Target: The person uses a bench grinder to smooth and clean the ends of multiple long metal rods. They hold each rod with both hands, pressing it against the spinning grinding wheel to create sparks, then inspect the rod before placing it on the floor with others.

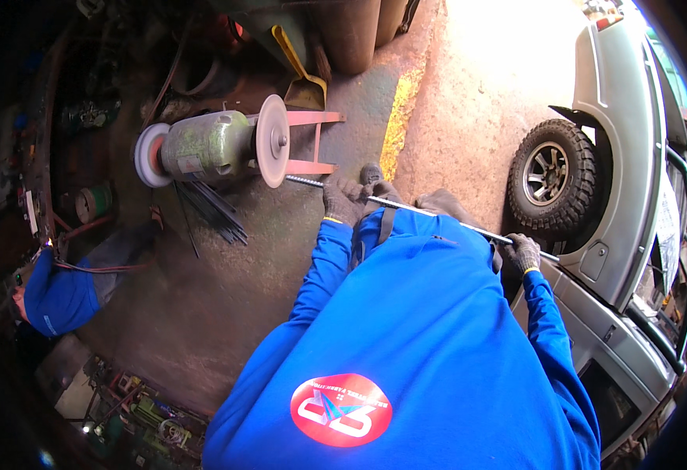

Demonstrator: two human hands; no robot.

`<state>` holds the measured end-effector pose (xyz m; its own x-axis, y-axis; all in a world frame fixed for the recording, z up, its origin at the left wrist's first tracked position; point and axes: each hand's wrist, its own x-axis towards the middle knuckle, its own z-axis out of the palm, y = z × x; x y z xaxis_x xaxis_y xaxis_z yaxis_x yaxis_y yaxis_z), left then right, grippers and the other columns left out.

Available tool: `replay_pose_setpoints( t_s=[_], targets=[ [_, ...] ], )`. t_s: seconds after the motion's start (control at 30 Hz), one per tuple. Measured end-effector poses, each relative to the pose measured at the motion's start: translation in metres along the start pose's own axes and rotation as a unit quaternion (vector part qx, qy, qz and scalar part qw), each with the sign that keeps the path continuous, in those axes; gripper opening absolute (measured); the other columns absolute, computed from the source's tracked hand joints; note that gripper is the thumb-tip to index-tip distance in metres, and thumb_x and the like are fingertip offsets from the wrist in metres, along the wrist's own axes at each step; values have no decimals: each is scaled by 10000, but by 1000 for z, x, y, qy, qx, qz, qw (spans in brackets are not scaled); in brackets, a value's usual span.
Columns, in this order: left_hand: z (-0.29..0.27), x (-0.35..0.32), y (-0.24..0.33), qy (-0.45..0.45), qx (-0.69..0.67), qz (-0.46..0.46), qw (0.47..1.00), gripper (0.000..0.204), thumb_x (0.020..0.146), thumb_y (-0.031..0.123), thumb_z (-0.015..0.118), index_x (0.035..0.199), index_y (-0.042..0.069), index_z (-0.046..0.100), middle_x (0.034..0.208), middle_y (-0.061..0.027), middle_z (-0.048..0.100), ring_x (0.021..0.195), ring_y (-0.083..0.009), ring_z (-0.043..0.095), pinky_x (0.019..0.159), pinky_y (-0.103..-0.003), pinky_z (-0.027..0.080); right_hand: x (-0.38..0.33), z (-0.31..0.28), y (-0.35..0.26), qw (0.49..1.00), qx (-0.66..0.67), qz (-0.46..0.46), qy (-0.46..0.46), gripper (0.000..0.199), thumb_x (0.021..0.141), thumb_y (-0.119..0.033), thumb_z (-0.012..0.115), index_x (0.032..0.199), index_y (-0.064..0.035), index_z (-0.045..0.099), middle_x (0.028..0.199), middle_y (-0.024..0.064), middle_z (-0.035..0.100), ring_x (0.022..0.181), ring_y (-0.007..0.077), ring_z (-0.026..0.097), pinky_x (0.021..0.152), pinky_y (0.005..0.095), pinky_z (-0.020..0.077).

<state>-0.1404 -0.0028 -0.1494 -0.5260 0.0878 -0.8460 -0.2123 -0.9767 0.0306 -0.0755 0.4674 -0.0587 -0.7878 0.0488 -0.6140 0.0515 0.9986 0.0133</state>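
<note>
A long thin metal rod (480, 229) crosses in front of my body, slanting from upper left down to lower right. My left hand (343, 201), in a grey knit glove, is closed round it near its left end. Toward the other end my right hand (523, 252), gloved alike, grips the rod, and a short tip sticks out past it. The left tip is by the lower edge of the pale disc wheel (273, 141) of a green pedestal grinder (206, 145); I cannot tell whether they touch. A second wheel (151, 155) is on the grinder's far left.
Red stand legs (316, 118) jut out beside the grinder. Dark bars (212, 211) lie on the floor below it. A yellow dustpan (306, 90) is behind. At right stands a silver vehicle (614, 102) with a large tyre (551, 176). Another person in blue (61, 294) works at far left.
</note>
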Motion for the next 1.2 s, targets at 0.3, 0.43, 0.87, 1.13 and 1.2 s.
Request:
replay_pose_setpoints(
  t_s=[0.3, 0.43, 0.87, 1.13, 1.2],
  targets=[
    [8, 5, -4, -5, -14, 5, 1000, 532, 973, 343, 472, 512, 222, 236, 461, 52, 172, 404, -132, 174, 557, -376, 409, 19, -8, 14, 1000, 8, -12, 0, 271, 868, -402, 624, 1037, -210, 715, 1017, 66, 674, 1013, 313, 611, 889, 470, 437],
    [15, 3, -1, 17, 0, 16, 1000, 529, 978, 377, 440, 544, 214, 186, 487, 40, 148, 409, -133, 150, 522, -366, 423, 33, -11, 14, 1000, 5, -7, -27, 291, 865, -422, 627, 1055, -218, 710, 1040, 64, 674, 1030, 312, 609, 897, 469, 437],
    [13, 2, 3, -21, -34, 22, 999, 520, 970, 348, 486, 540, 209, 228, 492, 41, 150, 417, -131, 172, 575, -387, 451, 52, -19, 14, 998, -6, -52, 18, 287, 875, -435, 629, 1020, -206, 722, 984, 79, 678, 979, 325, 616, 874, 467, 438],
    [12, 6, 3, -17, -25, 26, 999, 516, 969, 357, 469, 537, 212, 227, 493, 44, 150, 408, -127, 158, 595, -392, 475, 54, -21, 15, 999, -7, -51, 10, 292, 875, -445, 623, 1021, -212, 721, 992, 76, 681, 989, 331, 620, 869, 481, 444],
    [9, 10, 5, -29, -24, 22, 999, 516, 969, 362, 464, 535, 213, 228, 492, 44, 148, 408, -127, 156, 596, -396, 476, 51, -22, 12, 999, -12, -43, 8, 296, 875, -454, 620, 1023, -218, 720, 989, 75, 680, 989, 332, 619, 867, 483, 443]
  ],
)
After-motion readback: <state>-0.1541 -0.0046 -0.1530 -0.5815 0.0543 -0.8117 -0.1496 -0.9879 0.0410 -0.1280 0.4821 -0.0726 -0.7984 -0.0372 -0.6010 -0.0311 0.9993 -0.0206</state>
